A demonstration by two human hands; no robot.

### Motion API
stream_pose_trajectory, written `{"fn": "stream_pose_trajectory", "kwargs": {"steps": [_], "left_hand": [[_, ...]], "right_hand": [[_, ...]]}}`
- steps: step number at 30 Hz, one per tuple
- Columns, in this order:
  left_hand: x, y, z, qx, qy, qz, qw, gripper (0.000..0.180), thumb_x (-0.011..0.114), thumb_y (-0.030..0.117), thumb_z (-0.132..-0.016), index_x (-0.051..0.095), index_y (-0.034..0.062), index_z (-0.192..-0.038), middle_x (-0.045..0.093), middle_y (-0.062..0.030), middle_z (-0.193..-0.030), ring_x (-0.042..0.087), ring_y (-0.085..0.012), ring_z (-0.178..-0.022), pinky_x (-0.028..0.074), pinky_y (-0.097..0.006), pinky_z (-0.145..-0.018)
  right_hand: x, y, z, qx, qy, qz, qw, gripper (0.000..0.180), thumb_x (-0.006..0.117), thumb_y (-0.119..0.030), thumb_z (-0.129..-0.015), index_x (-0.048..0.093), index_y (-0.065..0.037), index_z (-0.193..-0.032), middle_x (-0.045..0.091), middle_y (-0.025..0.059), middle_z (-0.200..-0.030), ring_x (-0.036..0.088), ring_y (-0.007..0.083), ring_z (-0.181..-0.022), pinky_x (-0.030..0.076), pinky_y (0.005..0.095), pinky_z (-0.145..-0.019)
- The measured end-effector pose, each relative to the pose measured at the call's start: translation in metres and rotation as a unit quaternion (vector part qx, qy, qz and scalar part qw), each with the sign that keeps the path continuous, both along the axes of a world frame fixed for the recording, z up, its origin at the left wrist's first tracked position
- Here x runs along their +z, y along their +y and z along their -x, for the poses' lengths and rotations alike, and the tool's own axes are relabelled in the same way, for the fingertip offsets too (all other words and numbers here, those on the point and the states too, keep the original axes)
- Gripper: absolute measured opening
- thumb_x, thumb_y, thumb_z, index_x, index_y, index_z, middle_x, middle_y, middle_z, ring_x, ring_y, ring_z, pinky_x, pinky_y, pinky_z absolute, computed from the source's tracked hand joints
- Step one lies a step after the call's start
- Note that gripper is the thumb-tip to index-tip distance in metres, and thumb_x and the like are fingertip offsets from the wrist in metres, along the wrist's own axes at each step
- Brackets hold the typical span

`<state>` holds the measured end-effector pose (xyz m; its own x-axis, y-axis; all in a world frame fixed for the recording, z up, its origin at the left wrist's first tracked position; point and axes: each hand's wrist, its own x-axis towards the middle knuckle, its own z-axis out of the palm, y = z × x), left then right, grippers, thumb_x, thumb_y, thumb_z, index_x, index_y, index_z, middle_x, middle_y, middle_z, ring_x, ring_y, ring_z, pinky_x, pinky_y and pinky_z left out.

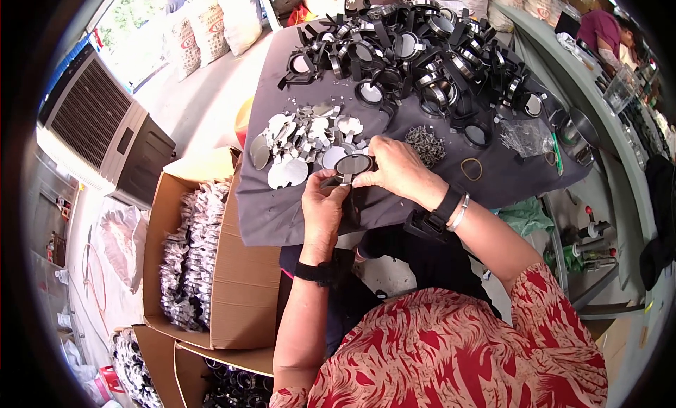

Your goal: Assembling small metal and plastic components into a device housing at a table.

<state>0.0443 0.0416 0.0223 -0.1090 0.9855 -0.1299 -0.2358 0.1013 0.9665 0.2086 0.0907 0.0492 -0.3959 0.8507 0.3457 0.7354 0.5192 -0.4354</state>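
Observation:
Over the near edge of the cloth-covered table, both my hands hold one round, black-rimmed part (354, 165) with a dull grey face and a dark strap hanging below it. My left hand (322, 212) pinches its lower left side, near a small metal tab. From the right, my right hand (401, 170) has its fingers closed on the rim. Just beyond the held part lies a heap of thin silver discs (289, 173), several with tabs. Small metal pieces, perhaps clips or screws, form a pile (425, 146) beyond my right hand.
A large heap of black ring-and-strap parts (429, 49) covers the table's far side. A clear plastic bag (527, 137), rubber band (471, 169) and green stick (558, 154) lie right. Cardboard boxes (243, 288) of parts and an air cooler (105, 126) stand left. Another person (605, 31) is far right.

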Motion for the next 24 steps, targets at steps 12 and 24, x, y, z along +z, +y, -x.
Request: {"fn": "stream_pose_trajectory", "kwargs": {"steps": [12,24], "left_hand": [[0.002,0.006,0.015,0.007,-0.017,0.020,1.000,0.007,0.063,0.003,-0.080,0.057,0.0003,-0.082,0.058,-0.0038,-0.066,0.050,-0.0091,-0.047,0.038,-0.023,-0.038],[-0.001,0.011,0.029,-0.028,0.019,0.034,0.999,0.005,0.064,0.000,-0.078,0.059,0.0030,-0.077,0.059,-0.0019,-0.067,0.049,-0.0083,-0.049,0.039,-0.022,-0.040]], "right_hand": [[-0.020,-0.009,-0.017,0.127,0.137,-0.080,0.979,0.014,0.056,0.003,-0.079,0.067,-0.003,-0.086,0.057,0.0111,-0.084,0.057,0.0274,-0.080,0.046,0.0352,-0.074],[-0.022,-0.036,-0.026,0.051,0.043,-0.073,0.995,0.031,0.058,0.005,-0.078,0.058,-0.001,-0.108,0.059,0.0143,-0.087,0.058,0.0314,-0.079,0.048,0.0333,-0.071]]}}
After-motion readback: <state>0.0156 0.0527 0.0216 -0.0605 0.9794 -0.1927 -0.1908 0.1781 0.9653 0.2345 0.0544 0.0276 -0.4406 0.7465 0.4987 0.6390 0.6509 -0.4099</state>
